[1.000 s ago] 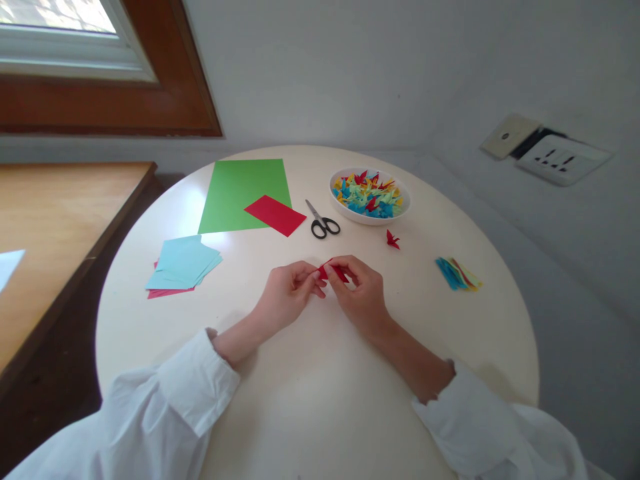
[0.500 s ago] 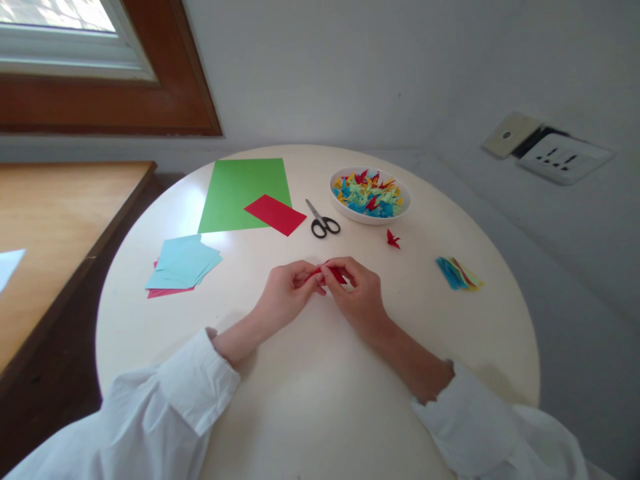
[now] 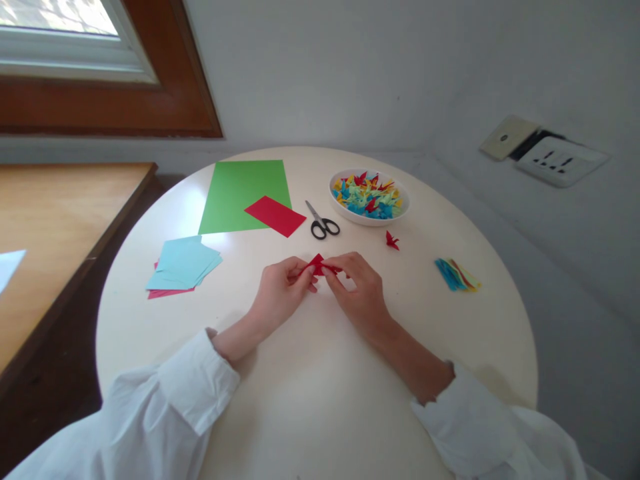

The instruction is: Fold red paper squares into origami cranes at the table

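Note:
Both hands pinch one small piece of folded red paper [image 3: 317,263] just above the middle of the round white table [image 3: 310,393]. My left hand [image 3: 283,283] grips its left side between thumb and fingers. On its right side, my right hand [image 3: 359,283] is closed with thumb and forefinger. A peak of the paper stands up between the two hands; its ends are hidden by the fingers. Beyond my right hand lies a small red folded paper crane [image 3: 392,241].
Scissors [image 3: 323,223] with black handles lie behind the hands, beside a red paper rectangle [image 3: 275,216] overlapping a green sheet [image 3: 243,193]. A white bowl [image 3: 370,221] holds many coloured cranes. Pale blue squares [image 3: 181,263] lie left, coloured folded paper pieces [image 3: 456,275] right.
The folded red paper has turned so that more of it shows, with a peak now rising between my hands. My fingertips have shifted slightly apart along it.

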A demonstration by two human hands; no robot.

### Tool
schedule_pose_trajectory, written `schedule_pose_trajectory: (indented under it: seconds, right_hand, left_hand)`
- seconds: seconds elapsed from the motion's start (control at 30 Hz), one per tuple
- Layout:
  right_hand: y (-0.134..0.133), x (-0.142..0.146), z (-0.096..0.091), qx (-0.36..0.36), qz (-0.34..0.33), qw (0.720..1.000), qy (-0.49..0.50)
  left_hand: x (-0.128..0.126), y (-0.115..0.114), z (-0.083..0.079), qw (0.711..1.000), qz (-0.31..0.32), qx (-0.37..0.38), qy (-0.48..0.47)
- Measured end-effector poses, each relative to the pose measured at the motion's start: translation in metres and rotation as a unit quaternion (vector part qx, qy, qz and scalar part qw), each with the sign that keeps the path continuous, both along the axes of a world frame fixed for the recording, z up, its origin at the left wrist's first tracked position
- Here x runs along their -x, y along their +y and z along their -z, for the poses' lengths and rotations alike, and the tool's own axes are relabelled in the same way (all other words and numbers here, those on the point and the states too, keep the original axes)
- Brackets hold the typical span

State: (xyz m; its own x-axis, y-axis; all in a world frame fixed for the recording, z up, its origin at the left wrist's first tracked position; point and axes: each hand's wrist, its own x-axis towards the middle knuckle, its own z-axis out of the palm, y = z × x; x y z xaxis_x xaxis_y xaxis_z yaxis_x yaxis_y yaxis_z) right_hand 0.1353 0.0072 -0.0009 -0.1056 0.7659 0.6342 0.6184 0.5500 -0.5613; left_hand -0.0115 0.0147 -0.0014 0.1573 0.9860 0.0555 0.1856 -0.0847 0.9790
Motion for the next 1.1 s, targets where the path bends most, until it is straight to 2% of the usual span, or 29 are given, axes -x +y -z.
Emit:
schedule_pose_trajectory:
  seconds: [0.17,0.27,0.4,0.5,0.63,0.97,1.1]
  right_hand:
    - [-0.0002,-0.0026,0.0011,0.033,-0.013,0.999,0.037]
    - [-0.0005,-0.0027,0.0032,0.081,-0.017,0.993,0.085]
    - [0.0007,-0.0011,0.0070,0.158,-0.043,0.971,0.176]
    - [0.0022,0.0002,0.0084,0.185,-0.057,0.954,0.227]
    - [0.0033,-0.0005,0.0082,0.183,-0.069,0.949,0.246]
    - [0.0033,-0.0049,0.0089,0.132,-0.084,0.962,0.223]
    - [0.0029,-0.0044,0.0089,0.124,-0.081,0.967,0.208]
  left_hand:
    - [0.0024,0.0021,-0.0002,0.996,-0.016,-0.073,0.044]
    - [0.0040,0.0041,-0.0003,0.991,0.008,-0.133,0.032]
    - [0.0055,0.0047,0.0012,0.989,0.067,-0.129,0.036]
    - [0.0065,0.0041,0.0021,0.990,0.071,-0.113,0.046]
    - [0.0070,0.0034,0.0007,0.990,0.051,-0.125,0.037]
    - [0.0081,0.0039,-0.0028,0.972,0.044,-0.228,0.041]
    - [0.0099,0.0040,-0.0030,0.970,0.043,-0.235,0.047]
